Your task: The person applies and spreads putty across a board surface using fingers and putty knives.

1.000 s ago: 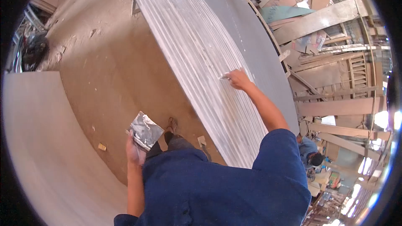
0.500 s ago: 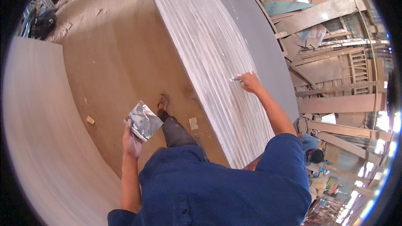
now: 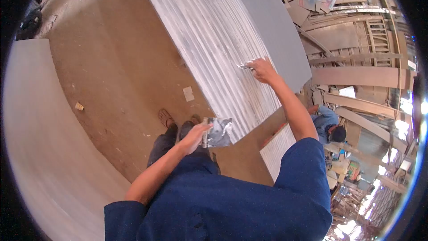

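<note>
My right hand (image 3: 264, 70) grips a small putty knife (image 3: 244, 66), its blade at the surface of a long panel (image 3: 196, 31) streaked with white, ridged bands. In my left hand (image 3: 193, 138) is a square putty board (image 3: 220, 132) smeared with grey and white putty. The board is close to the panel's near corner, in front of my legs. My left fingers wrap the board's edge, and some of them are hidden under it.
A plain grey panel (image 3: 278, 31) adjoins the streaked one. Another pale panel (image 3: 35, 120) curves along the left. Beyond the panel's near end lies a further white sheet (image 3: 277, 151). At right, a person (image 3: 327, 122) works among planks and wooden frames (image 3: 352, 78). Brown floor (image 3: 107, 62) spreads between.
My left hand has brought the putty board rightward, toward the panel's near end. My right hand with the putty knife appears slightly higher in view. The view has shifted, and both feet now show.
</note>
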### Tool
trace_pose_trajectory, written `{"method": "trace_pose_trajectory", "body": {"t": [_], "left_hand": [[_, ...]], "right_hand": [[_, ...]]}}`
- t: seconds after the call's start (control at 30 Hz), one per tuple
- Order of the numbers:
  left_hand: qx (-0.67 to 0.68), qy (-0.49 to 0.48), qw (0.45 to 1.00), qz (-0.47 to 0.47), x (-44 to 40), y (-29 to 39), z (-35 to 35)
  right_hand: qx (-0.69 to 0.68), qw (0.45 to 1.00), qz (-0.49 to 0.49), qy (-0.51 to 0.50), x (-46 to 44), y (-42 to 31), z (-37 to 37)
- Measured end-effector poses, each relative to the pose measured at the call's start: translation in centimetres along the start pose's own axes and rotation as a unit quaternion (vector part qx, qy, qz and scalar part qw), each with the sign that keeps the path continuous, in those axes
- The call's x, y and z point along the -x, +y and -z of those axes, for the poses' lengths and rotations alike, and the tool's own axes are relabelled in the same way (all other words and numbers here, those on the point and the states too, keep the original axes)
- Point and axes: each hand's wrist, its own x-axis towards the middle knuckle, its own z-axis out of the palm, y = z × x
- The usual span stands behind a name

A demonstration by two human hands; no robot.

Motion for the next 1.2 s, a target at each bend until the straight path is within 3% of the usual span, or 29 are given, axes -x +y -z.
{"method": "trace_pose_trajectory", "body": {"t": [0.1, 0.2, 0.37, 0.47, 0.53, 0.57, 0.67, 0.73, 0.83, 0.9, 1.0, 1.07, 1.2], "left_hand": [[-0.011, -0.033, 0.995, 0.088, -2.2, -4.5, -3.2], [-0.026, -0.022, 0.996, 0.086, -3.8, -9.3, -7.5], [0.046, -0.015, 0.989, 0.143, -7.8, -18.2, -12.0], [0.051, 0.034, 0.992, 0.112, -11.8, -23.8, -13.5], [0.125, 0.031, 0.987, 0.094, -16.4, -29.0, -12.6], [0.155, 0.052, 0.985, 0.052, -17.9, -29.5, -12.6], [0.222, 0.076, 0.971, -0.051, -23.3, -30.5, -11.9], [0.167, 0.077, 0.979, -0.084, -26.2, -30.4, -11.0], [0.194, 0.056, 0.969, -0.143, -27.2, -29.2, -11.9], [0.177, 0.040, 0.974, -0.139, -27.0, -28.3, -12.6], [0.150, 0.029, 0.980, -0.129, -23.9, -27.0, -15.4], [0.134, 0.024, 0.983, -0.124, -21.1, -25.8, -18.1], [0.142, -0.010, 0.985, -0.098, -15.2, -22.5, -23.9]], "right_hand": [[0.010, 1.000, 0.007, 0.006, 3.9, 0.1, -0.8], [0.018, 0.999, -0.002, -0.042, 7.3, 0.5, -2.1], [-0.018, 0.999, 0.041, 0.000, 11.7, 1.7, -5.3], [0.007, 0.998, 0.037, -0.045, 14.5, 1.8, -6.0], [-0.005, 0.998, 0.058, -0.004, 17.3, 2.2, -7.3], [-0.018, 0.996, 0.080, 0.039, 18.5, 2.3, -7.9], [-0.005, 0.996, 0.086, 0.036, 21.7, 2.8, -9.3], [-0.009, 0.995, 0.090, 0.032, 23.6, 3.0, -10.1], [-0.016, 0.996, 0.082, 0.028, 26.8, 3.4, -11.3], [-0.019, 0.997, 0.072, 0.028, 29.1, 3.3, -11.3], [-0.152, 0.987, 0.006, 0.041, 33.4, 3.0, -10.0], [-0.358, 0.924, -0.005, 0.131, 36.6, 3.4, -9.8], [-0.436, 0.877, -0.072, 0.189, 43.3, 2.8, -7.3]]}}
